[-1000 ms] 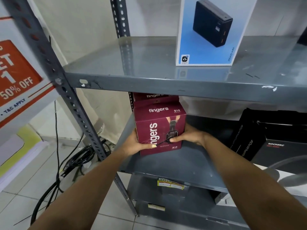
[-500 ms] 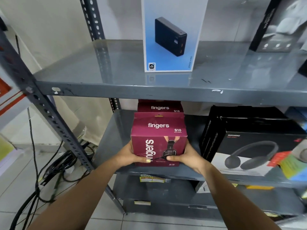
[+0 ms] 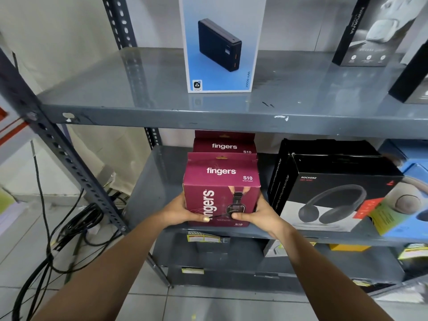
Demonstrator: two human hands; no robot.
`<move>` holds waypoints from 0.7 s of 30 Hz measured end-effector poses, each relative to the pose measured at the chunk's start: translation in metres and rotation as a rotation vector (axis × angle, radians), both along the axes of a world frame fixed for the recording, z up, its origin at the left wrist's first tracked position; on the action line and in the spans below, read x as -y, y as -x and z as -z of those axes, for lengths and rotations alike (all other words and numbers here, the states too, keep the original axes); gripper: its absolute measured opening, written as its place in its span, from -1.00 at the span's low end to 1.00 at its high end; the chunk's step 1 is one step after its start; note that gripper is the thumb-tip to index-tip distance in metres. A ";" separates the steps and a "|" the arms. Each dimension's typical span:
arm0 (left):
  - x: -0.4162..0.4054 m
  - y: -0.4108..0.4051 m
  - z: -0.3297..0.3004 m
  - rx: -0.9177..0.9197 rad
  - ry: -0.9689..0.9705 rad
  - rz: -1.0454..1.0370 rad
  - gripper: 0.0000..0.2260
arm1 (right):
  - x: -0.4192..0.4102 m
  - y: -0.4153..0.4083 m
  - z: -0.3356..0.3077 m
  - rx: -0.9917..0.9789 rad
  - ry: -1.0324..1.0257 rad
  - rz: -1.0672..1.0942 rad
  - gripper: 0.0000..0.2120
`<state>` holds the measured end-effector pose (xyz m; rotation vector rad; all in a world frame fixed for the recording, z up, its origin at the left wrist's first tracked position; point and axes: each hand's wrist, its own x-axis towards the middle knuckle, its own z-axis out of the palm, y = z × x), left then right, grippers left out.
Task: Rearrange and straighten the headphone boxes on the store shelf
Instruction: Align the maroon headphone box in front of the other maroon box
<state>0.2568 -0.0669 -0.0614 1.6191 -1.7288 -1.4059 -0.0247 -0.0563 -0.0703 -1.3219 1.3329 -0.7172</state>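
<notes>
A maroon "fingers S10" headphone box [image 3: 221, 181] stands upright at the front edge of the middle grey shelf [image 3: 148, 188]. My left hand [image 3: 183, 210] grips its left side and my right hand [image 3: 257, 213] grips its right side, both thumbs on the front face. A second maroon "fingers" box [image 3: 224, 144] stands directly behind it, mostly hidden. To the right, apart from the held box, sit black "Rockerz" headphone boxes [image 3: 333, 193], one behind the other.
A blue power-bank box [image 3: 220, 42] and black boxes [image 3: 370, 33] stand on the upper shelf [image 3: 162, 112]. Blue boxes [image 3: 407, 216] crowd the far right. A slotted upright post [image 3: 69, 163] is at left, with black cables [image 3: 69, 228] on the tiled floor.
The view has swung right and closer, bringing the black boxes into sight. The maroon box has come forward to the shelf's front edge, still held in both hands.
</notes>
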 end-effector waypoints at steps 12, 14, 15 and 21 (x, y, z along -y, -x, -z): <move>-0.002 0.004 -0.002 0.041 0.002 -0.006 -0.19 | -0.002 0.002 -0.005 -0.050 0.031 0.002 0.09; -0.002 0.003 -0.003 0.044 0.003 -0.002 -0.17 | -0.002 0.002 -0.006 -0.050 0.035 0.003 0.09; -0.002 0.003 -0.005 0.045 0.004 0.001 -0.14 | -0.002 0.002 -0.006 -0.052 0.041 0.002 0.08; 0.000 0.005 -0.009 0.053 -0.005 0.017 -0.14 | -0.004 0.002 -0.008 -0.057 0.060 0.002 0.08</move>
